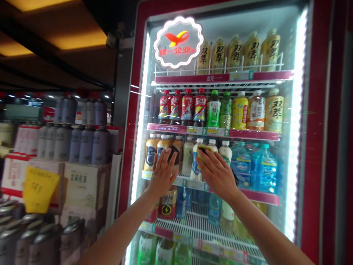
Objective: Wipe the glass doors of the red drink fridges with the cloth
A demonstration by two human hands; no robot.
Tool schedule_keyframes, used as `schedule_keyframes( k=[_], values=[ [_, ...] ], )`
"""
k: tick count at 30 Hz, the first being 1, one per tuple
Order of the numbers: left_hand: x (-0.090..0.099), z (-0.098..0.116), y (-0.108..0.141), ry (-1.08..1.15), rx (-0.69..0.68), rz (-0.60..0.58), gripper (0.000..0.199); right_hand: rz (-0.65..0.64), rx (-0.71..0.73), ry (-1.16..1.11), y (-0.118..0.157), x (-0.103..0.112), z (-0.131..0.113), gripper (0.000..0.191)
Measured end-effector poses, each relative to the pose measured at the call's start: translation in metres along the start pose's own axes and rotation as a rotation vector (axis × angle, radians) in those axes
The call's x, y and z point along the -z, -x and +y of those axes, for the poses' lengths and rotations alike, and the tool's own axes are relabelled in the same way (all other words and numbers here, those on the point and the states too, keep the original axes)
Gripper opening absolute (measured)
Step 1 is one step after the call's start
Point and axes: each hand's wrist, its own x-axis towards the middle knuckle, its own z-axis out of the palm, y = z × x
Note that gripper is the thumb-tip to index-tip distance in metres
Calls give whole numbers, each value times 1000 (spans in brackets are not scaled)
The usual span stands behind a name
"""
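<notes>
Seemingly for support, the left hand (162, 172) rests empty, fingers spread, on the glass door (234, 23), while the right hand (217, 175), farther right, holds a yellowish pad (204, 148) under nearly straight, close-set fingers, probably to keep it flat.

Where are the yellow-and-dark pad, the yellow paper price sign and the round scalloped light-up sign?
Yellow-and-dark pad (204, 147), head view: upper edge, above the right hand (218, 176).
Yellow paper price sign (40, 189), head view: middle of the sheet.
Round scalloped light-up sign (178, 39), head view: red-and-yellow emblem.
</notes>
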Motion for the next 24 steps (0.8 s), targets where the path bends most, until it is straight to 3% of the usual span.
schedule_keyframes(
  k=[2,4,7,9,12,15,17,20,22,24],
  values=[
    [5,-10,3,-12,-10,7,73,18,52,24,19,5,6,47],
    [10,-21,7,-25,-30,26,72,122,-62,100,23,8,16,44],
    [14,-36,10,-39,-55,29,72,226,-264,211,-7,-2,15,42],
    [14,-43,11,-41,-62,16,72,227,-284,256,-35,-18,-1,42],
    [16,-51,13,-49,-76,1,73,152,-172,269,-53,-38,-34,45],
    [23,-62,19,-75,-103,-11,74,20,96,214,-31,-39,-49,49],
    [31,-73,25,-104,-118,-11,74,1,176,185,-14,-34,-44,52],
    [41,-91,33,-152,-136,6,72,127,-12,194,-18,-34,-32,57],
    [44,-102,36,-177,-153,22,71,221,-164,201,-44,-46,-37,58],
    [47,-110,37,-194,-160,35,70,253,-229,193,-72,-63,-55,54]
  ],
)
